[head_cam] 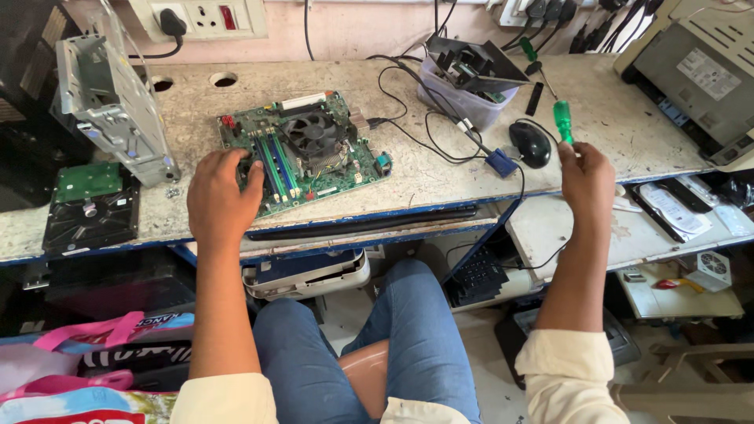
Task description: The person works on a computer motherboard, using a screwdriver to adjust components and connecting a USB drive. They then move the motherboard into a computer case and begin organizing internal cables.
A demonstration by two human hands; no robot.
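A worn, pale counter (440, 177) stands against a pink wall with sockets, and many cables lie over it. On the counter, a little left of the middle, lies a green motherboard (306, 153) flat, with a black cooler fan (314, 133) on top of it. The left hand (222, 196) rests on the near left edge of the board, with the fingers spread and bent over the rim; it presses more than it grips. The right hand (587, 177) is closed around a green screwdriver (563, 122), raised above the right part of the counter, near a black mouse (531, 144). I judge the board to be light and stiff but fragile; it is better taken by its bare edges, not by the fan or the small parts. A hard drive (90, 208) lies well apart at the left.
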